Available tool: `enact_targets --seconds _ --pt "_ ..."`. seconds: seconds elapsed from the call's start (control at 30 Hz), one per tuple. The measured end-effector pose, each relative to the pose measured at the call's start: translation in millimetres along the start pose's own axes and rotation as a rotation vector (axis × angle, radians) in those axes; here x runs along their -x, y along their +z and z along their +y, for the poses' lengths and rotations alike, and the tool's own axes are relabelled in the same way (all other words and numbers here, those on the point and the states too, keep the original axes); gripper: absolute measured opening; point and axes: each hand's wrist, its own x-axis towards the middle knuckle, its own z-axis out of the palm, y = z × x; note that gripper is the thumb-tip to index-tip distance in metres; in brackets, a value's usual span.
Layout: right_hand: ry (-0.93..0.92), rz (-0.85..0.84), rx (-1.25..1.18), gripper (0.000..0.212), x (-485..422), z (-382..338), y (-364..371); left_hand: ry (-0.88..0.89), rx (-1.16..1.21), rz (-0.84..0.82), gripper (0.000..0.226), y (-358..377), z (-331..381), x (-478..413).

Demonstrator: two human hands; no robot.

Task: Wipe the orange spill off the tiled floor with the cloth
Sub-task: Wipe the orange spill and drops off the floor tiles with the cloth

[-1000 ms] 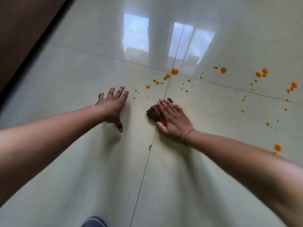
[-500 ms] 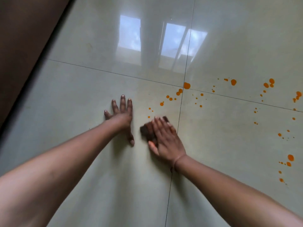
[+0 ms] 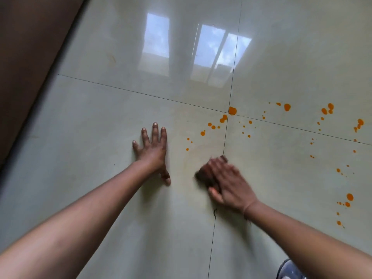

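A: State the position of the left hand (image 3: 153, 150).

B: It lies palm-down on the tiled floor (image 3: 100, 137), fingers spread, thumb angled out toward the right. It grips nothing. It rests on the tile left of the vertical grout line (image 3: 225, 135).

A: And the right hand (image 3: 225, 182)?

B: It is blurred. It lies flat over the cloth (image 3: 203, 175), fingers extended together and pressing the cloth against the floor. A thin band (image 3: 246, 211) circles the wrist.

A: Location of the cloth?

B: On the floor, directly under the right hand's fingers, just left of the vertical grout line and below the point where the four tiles meet. It is dark brown. Only its left edge and a far corner show past the fingers; its full shape cannot be determined.

A: Location of the spill?

B: The orange spill (image 3: 232, 110) consists of separate drops. The nearest cluster lies beyond the cloth, around the tile junction. Further drops extend along the right side of the view, well apart from both hands. A faint yellowish film covers the tile between the cloth and the nearest drops.

A: Other items?

B: A dark brown surface (image 3: 30, 47) borders the floor at upper left. The glossy tiles carry a window reflection (image 3: 197, 53).
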Motion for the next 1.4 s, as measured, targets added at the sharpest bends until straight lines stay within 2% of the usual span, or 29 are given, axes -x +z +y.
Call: enact_targets --seconds 0.07,0.13,0.17,0.23,0.3,0.33,0.37,0.43,0.5,0.57,0.63,0.7,0.73,0.77,0.83,0.9,0.93,1.0,1.1,1.13,1.2,1.27,1.3,1.33,1.4 --pt "0.254 0.051 -0.024 0.079 -53.5 10.4 -6.8 -0.002 0.009 0.004 0.169 1.2 -0.7 -2.0" --pt "0.371 0.109 -0.051 0.081 -103.9 -15.3 -6.1 0.005 0.02 0.015 0.169 2.6 -2.0 -3.5" --pt "0.344 0.116 -0.074 0.081 -112.6 -34.1 -2.2 0.001 0.034 0.014 0.169 3.2 -3.1 -3.4" --pt "0.14 0.047 -0.045 0.08 -83.1 -56.6 5.2 0.011 0.046 0.016 0.169 2.7 -3.7 -3.1" --pt "-0.056 -0.023 0.013 0.078 -32.3 -41.1 2.5 0.017 0.048 0.021 0.169 2.6 -3.4 -1.7" --pt "-0.089 -0.017 0.012 0.078 -22.5 -23.2 -1.1 0.016 0.05 0.02 0.17 2.7 -2.7 -0.6" --pt "-0.045 0.002 -0.005 0.079 -27.7 -5.3 -3.8 0.014 0.054 0.024 0.17 2.0 -2.5 -0.9" --pt "0.196 0.05 -0.051 0.081 -74.8 8.5 -12.7 0.0 0.061 0.013 0.169 2.8 -2.8 -1.4" --pt "0.378 0.105 -0.094 0.086 -131.4 -8.2 -17.0 -0.003 0.077 0.017 0.166 4.4 -2.1 -4.1" --pt "0.308 0.082 -0.112 0.086 -144.1 -40.8 -11.9 -0.002 0.099 0.018 0.165 4.2 -2.5 -5.0" --pt "0.084 0.029 -0.045 0.081 -101.6 -56.4 -3.0 0.005 0.096 0.024 0.169 4.5 -4.6 -3.9" --pt "-0.081 -0.01 0.005 0.078 -48.9 -38.0 -2.9 0.012 0.081 0.025 0.17 4.7 -5.1 -3.2" --pt "-0.107 0.002 0.012 0.078 -40.7 -19.5 -4.1 0.015 0.076 0.024 0.17 4.6 -4.2 -2.5" --pt "-0.07 0.019 0.011 0.079 -46.8 -2.9 -4.7 0.013 0.072 0.028 0.17 4.3 -3.9 -2.5" --pt "0.171 0.062 -0.035 0.081 -90.4 6.9 -14.6 0.005 0.062 0.023 0.171 3.5 -2.6 -2.5" --pt "0.35 0.111 -0.084 0.084 -135.6 -13.6 -17.0 -0.004 0.06 0.016 0.171 4.0 -2.6 -4.3" --pt "0.348 0.109 -0.099 0.084 -144.0 -28.8 -14.5 -0.007 0.06 0.02 0.171 3.8 -3.3 -4.7" --pt "0.159 0.052 -0.063 0.082 -121.5 -48.9 -5.9 -0.008 0.053 0.015 0.171 3.9 -2.9 -4.3" --pt "-0.102 0.008 0.019 0.078 -56.0 -22.9 -4.1 -0.002 0.036 0.013 0.17 4.0 -1.4 -3.7" --pt "-0.089 0.03 0.007 0.078 -53.4 -7.3 -5.6 -0.005 0.033 0.013 0.17 3.1 0.2 -3.4" --pt "0.099 0.051 -0.031 0.08 -79.3 5.6 -10.9 -0.019 0.032 0.013 0.17 2.9 1.5 -4.1" --pt "0.316 0.098 -0.078 0.083 -124.5 -8.0 -15.2 -0.02 0.043 0.014 0.17 4.8 0.8 -6.2" --pt "0.35 0.104 -0.098 0.084 -138.9 -19.7 -16.0 -0.017 0.053 0.019 0.169 5.0 0.4 -7.0" --pt "0.327 0.098 -0.107 0.084 -143.0 -30.0 -14.1 -0.013 0.061 0.019 0.169 4.6 -0.3 -6.3" --pt "0.15 0.063 -0.07 0.082 -116.2 -42.5 -6.8 -0.006 0.057 0.02 0.169 3.3 -1.1 -4.4"
